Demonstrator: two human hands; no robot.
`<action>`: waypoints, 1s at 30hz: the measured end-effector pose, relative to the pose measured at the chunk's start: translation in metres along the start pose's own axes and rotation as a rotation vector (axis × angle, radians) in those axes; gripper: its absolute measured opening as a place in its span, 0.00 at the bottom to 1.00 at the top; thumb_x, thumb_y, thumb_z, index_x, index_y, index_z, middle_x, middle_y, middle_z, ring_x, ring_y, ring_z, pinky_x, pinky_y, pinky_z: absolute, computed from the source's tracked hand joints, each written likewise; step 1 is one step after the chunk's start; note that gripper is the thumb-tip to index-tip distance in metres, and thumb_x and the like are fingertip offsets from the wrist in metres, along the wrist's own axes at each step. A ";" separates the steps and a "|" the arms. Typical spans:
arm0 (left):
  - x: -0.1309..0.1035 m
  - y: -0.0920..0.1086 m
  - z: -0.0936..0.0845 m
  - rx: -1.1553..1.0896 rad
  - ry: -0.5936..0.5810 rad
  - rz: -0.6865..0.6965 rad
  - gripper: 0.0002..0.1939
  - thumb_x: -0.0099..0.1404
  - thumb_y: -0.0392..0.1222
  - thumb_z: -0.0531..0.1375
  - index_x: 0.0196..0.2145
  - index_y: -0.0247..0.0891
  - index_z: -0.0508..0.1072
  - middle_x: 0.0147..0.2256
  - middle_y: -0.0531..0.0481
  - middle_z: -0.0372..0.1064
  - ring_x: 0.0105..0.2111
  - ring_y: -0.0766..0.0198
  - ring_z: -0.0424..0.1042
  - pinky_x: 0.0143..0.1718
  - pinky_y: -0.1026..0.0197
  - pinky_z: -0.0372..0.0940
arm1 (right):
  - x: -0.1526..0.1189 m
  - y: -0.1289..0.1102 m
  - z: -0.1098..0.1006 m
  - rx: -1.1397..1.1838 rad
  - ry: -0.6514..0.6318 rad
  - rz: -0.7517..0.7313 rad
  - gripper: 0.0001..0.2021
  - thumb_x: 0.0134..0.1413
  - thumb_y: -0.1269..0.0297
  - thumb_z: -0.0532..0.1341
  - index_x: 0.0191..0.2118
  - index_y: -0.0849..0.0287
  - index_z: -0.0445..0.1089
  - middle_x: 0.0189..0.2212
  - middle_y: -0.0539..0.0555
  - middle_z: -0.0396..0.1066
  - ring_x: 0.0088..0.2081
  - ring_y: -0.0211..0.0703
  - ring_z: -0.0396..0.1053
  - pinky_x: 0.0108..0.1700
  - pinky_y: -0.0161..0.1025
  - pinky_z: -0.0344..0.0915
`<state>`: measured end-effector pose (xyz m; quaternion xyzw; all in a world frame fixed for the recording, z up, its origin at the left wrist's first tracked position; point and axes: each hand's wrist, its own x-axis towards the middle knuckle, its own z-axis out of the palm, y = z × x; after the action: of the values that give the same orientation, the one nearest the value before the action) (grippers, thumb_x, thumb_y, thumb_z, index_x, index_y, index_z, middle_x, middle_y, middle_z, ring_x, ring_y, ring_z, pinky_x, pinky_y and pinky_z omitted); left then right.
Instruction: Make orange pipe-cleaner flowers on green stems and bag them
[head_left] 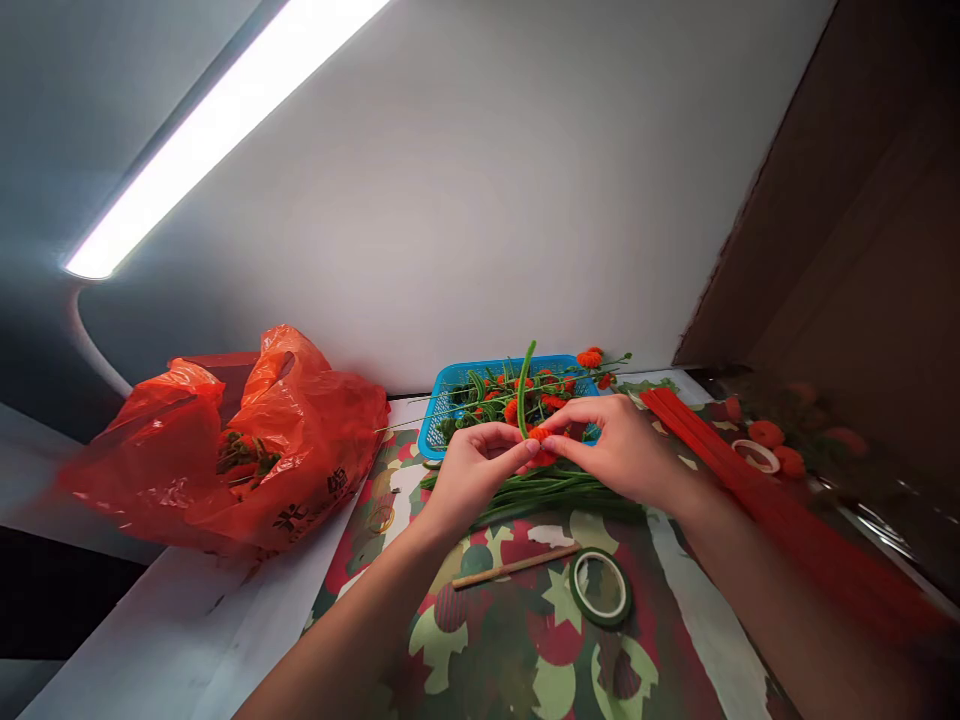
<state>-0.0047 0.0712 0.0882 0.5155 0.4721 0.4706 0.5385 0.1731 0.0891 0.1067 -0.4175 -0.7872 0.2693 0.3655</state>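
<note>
Between my fingertips is a small orange fuzzy flower [540, 436], with a green pipe-cleaner stem [523, 385] rising from it. My left hand [486, 458] pinches it from the left, thumb and index finger together. My right hand [611, 445] pinches the flower's right side. Just behind my hands, a blue plastic basket [433, 425] holds several orange flowers with green stems and leaves. Under my hands lies a bundle of green pipe cleaners [559, 492]. Fingers cover part of the flower, so its full shape is hidden.
A wooden stick [516, 567] and a roll of green tape [601, 588] lie on the patterned cloth [517, 660]. An orange-red plastic bag [315, 430] with flowers stands left. Red pipe cleaners [705, 450] and a white tape ring [756, 457] lie right. A lamp [225, 130] hangs above.
</note>
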 end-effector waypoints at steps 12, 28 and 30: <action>0.012 -0.013 -0.008 -0.204 0.136 0.093 0.14 0.53 0.48 0.67 0.26 0.35 0.71 0.23 0.56 0.67 0.22 0.73 0.66 0.24 0.71 0.63 | 0.002 0.006 -0.012 0.012 -0.275 0.143 0.14 0.56 0.56 0.57 0.28 0.59 0.73 0.22 0.50 0.71 0.24 0.37 0.64 0.25 0.34 0.56; 0.008 -0.007 -0.010 -0.108 -0.025 0.191 0.08 0.56 0.43 0.66 0.30 0.34 0.78 0.22 0.54 0.70 0.22 0.73 0.65 0.25 0.70 0.62 | 0.005 0.013 0.001 0.305 -0.438 0.274 0.15 0.55 0.55 0.56 0.28 0.62 0.70 0.15 0.43 0.50 0.18 0.30 0.46 0.19 0.32 0.41; 0.008 -0.008 -0.009 -0.131 -0.023 0.167 0.07 0.56 0.42 0.66 0.30 0.35 0.77 0.22 0.54 0.70 0.23 0.73 0.66 0.27 0.70 0.62 | 0.005 0.012 0.005 0.360 -0.409 0.283 0.15 0.55 0.55 0.56 0.28 0.62 0.70 0.15 0.43 0.51 0.18 0.30 0.47 0.20 0.32 0.43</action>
<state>-0.0127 0.0795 0.0794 0.5222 0.3894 0.5378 0.5351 0.1730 0.0994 0.0969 -0.3887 -0.7182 0.5309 0.2264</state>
